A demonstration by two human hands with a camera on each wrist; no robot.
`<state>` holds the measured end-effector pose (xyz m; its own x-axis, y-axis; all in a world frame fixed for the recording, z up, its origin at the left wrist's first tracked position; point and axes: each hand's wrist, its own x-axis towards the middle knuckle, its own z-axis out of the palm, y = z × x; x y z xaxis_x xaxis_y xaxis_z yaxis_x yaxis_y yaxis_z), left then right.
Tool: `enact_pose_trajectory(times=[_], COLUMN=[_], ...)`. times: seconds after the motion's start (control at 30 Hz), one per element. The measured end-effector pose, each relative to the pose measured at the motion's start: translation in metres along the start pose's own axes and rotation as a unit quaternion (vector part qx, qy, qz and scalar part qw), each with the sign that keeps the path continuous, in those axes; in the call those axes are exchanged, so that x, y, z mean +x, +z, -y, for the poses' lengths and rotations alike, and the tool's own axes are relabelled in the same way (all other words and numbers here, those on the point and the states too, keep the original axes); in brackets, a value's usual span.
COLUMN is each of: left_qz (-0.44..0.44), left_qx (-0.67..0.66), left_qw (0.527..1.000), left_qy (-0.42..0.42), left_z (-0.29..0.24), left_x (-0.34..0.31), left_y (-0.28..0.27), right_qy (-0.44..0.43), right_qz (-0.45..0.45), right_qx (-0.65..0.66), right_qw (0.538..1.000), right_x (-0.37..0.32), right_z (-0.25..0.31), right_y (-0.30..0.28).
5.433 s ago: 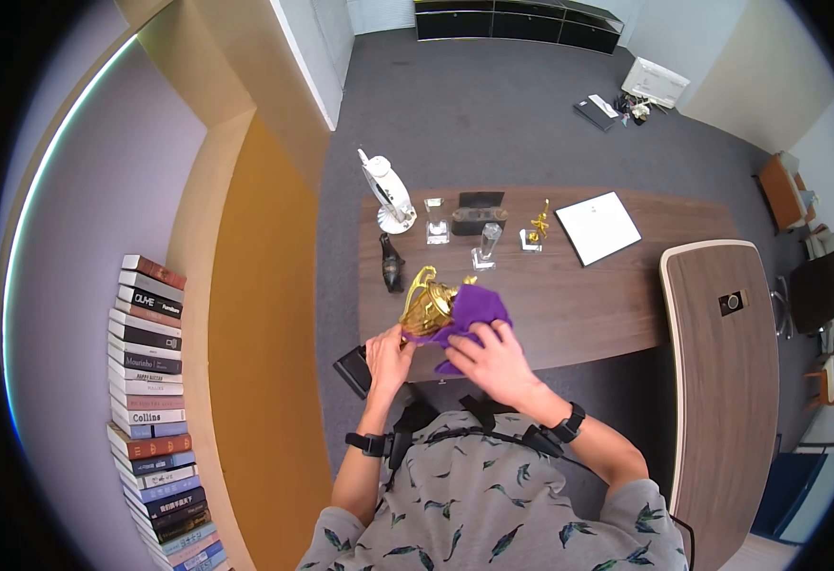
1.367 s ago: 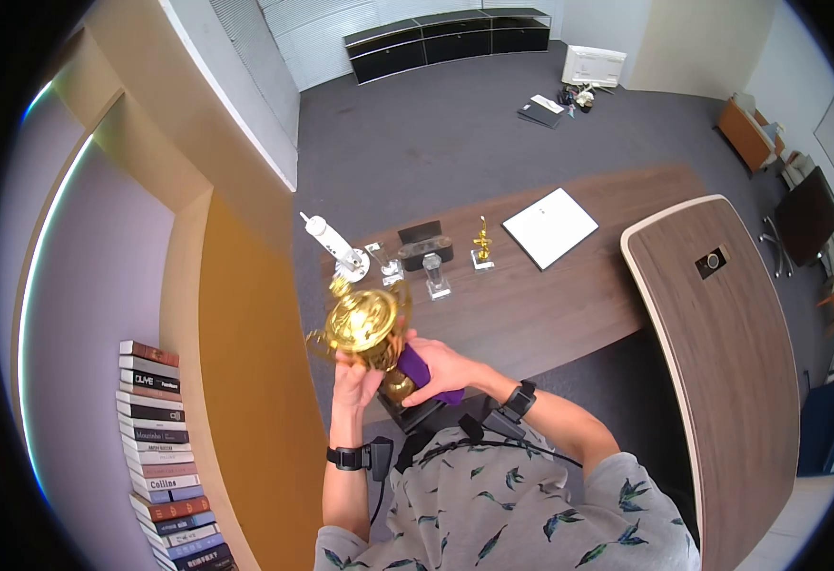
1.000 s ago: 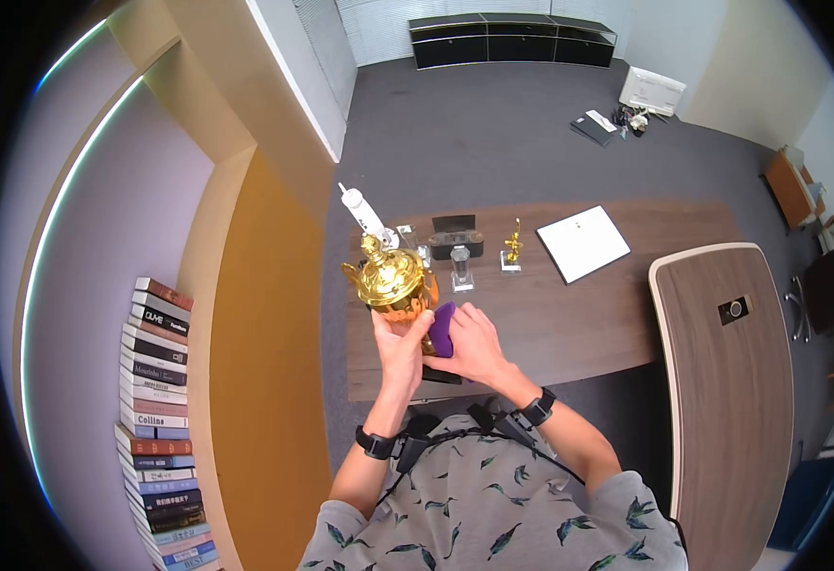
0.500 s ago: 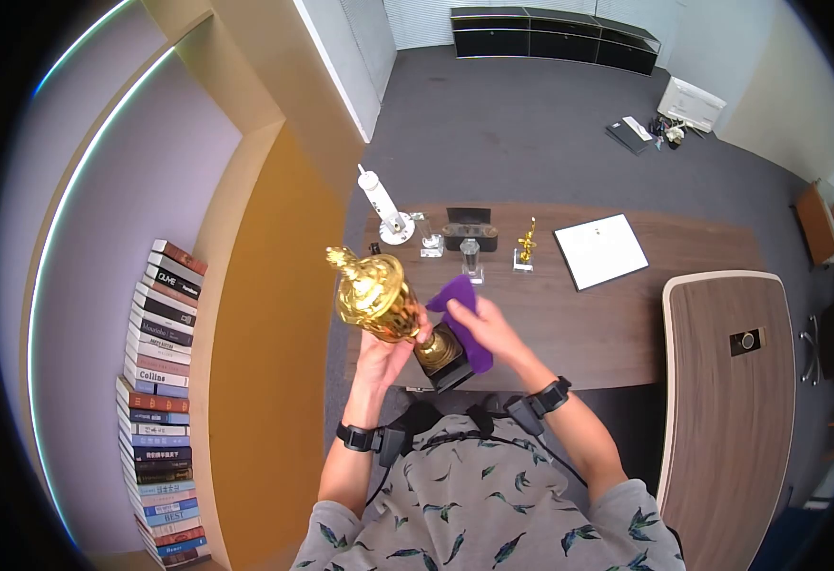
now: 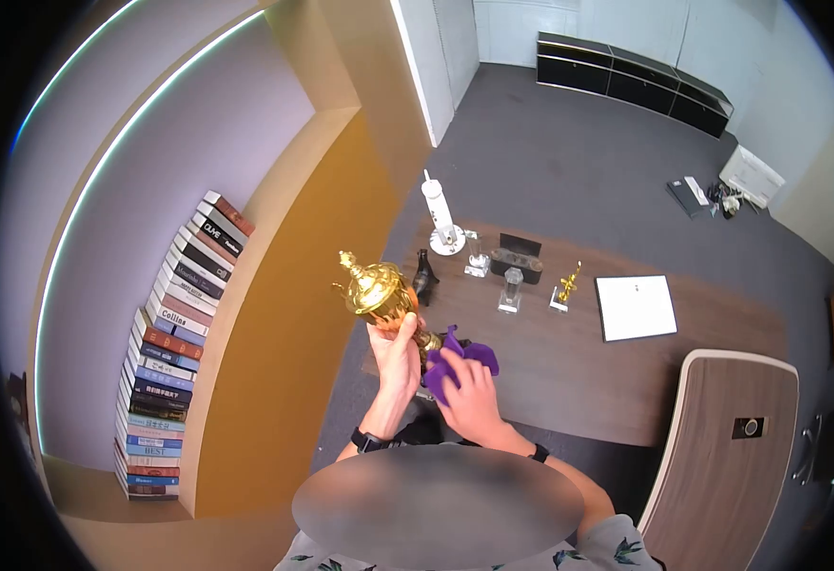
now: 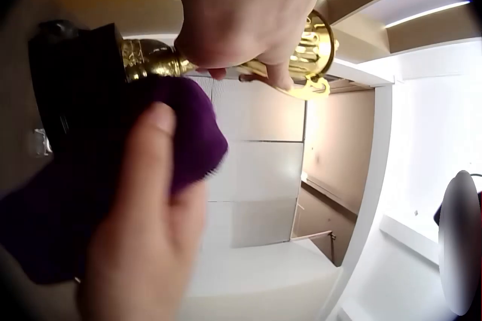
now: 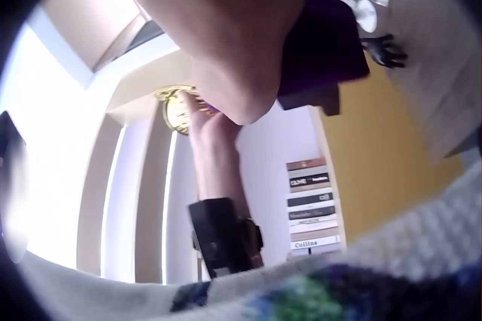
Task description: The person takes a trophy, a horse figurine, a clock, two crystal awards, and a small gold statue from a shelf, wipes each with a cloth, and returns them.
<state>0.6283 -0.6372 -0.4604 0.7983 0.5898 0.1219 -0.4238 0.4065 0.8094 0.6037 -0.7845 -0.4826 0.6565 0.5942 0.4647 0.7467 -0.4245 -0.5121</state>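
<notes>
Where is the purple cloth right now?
In the head view, the purple cloth is near centre, gripped by the right hand against the lower part of the gold trophy, just right of the left hand holding it.

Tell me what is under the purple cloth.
Under the purple cloth, held by the right hand, is the foot of the gold trophy: its black base shows at the cloth's edge. The base's covered faces are hidden.
</notes>
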Motion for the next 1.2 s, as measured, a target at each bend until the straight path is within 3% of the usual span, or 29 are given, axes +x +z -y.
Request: enact_pose_trajectory(times=[0.07, 0.2, 0.27, 0.33, 0.37, 0.43, 0.47, 0.53, 0.6, 0.63, 0.67, 0.7, 0.73, 0.8, 0.87, 0.9, 0.93, 1.03, 1.13, 1.2], left_qz=[-0.041, -0.033, -0.027, 0.001, -0.006, 0.092, 0.086, 0.184, 0.213, 0.214, 0.213, 0.233, 0.182, 0.205, 0.173, 0.15, 0.183, 0.163, 0.148, 0.144], left_qx=[-0.029, -0.026, -0.029, -0.047, -0.052, -0.074, -0.075, -0.069, -0.063, -0.071, -0.079, -0.081, -0.113, -0.115, -0.115, -0.08, -0.104, -0.151, -0.15, -0.138], left_qw=[0.999, 0.999, 0.999, 0.999, 0.999, 0.993, 0.993, 0.978, 0.972, 0.971, 0.97, 0.965, 0.971, 0.965, 0.968, 0.977, 0.972, 0.97, 0.974, 0.979], left_qy=[-0.003, -0.017, -0.007, -0.006, 0.003, -0.031, -0.023, -0.068, -0.074, -0.082, -0.091, -0.094, -0.106, -0.118, -0.14, -0.132, -0.106, -0.098, -0.079, -0.04], left_z=[-0.002, -0.005, -0.008, -0.016, -0.022, -0.043, -0.054, -0.074, -0.088, -0.093, -0.097, -0.104, -0.112, -0.129, -0.137, -0.148, -0.149, -0.185, -0.203, -0.209], left_x=[0.003, 0.001, -0.002, -0.003, -0.002, -0.002, -0.004, -0.009, -0.014, -0.016, -0.02, -0.022, -0.027, -0.028, -0.029, -0.03, -0.031, -0.034, -0.033, -0.032], left_y=[0.0, -0.007, -0.011, -0.023, -0.032, -0.053, -0.064, -0.082, -0.097, -0.106, -0.115, -0.124, -0.131, -0.158, -0.19, -0.197, -0.214, -0.233, -0.256, -0.269], right_qy=[-0.049, -0.143, -0.154, -0.159, -0.101, 0.039, 0.152, 0.287, 0.307, 0.282, 0.196, 0.213, 0.23, 0.233, 0.152, 0.167, 0.116, 0.078, -0.016, 0.003], right_qz=[-0.001, 0.077, 0.141, 0.128, 0.056, -0.054, -0.055, 0.053, 0.15, 0.2, 0.269, 0.301, 0.333, 0.347, 0.374, 0.374, 0.335, 0.374, 0.293, 0.253], right_qx=[-0.058, -0.099, -0.051, 0.01, 0.076, 0.198, 0.315, 0.52, 0.568, 0.573, 0.602, 0.596, 0.589, 0.565, 0.498, 0.38, 0.331, 0.258, 0.192, 0.18], right_qw=[0.997, 0.982, 0.977, 0.979, 0.99, 0.978, 0.935, 0.802, 0.749, 0.743, 0.726, 0.713, 0.7, 0.712, 0.767, 0.829, 0.874, 0.887, 0.936, 0.95], right_x=[-0.001, 0.002, 0.006, 0.014, 0.015, 0.029, 0.034, 0.048, 0.064, 0.073, 0.08, 0.083, 0.087, 0.086, 0.077, 0.079, 0.081, 0.091, 0.097, 0.098], right_z=[-0.003, -0.015, -0.016, -0.016, -0.019, -0.015, -0.012, -0.007, 0.01, 0.02, 0.031, 0.037, 0.044, 0.054, 0.048, 0.063, 0.084, 0.117, 0.136, 0.144], right_y=[0.005, 0.002, -0.004, -0.006, 0.001, 0.009, 0.011, 0.023, 0.04, 0.054, 0.065, 0.075, 0.086, 0.118, 0.165, 0.163, 0.159, 0.159, 0.167, 0.171])
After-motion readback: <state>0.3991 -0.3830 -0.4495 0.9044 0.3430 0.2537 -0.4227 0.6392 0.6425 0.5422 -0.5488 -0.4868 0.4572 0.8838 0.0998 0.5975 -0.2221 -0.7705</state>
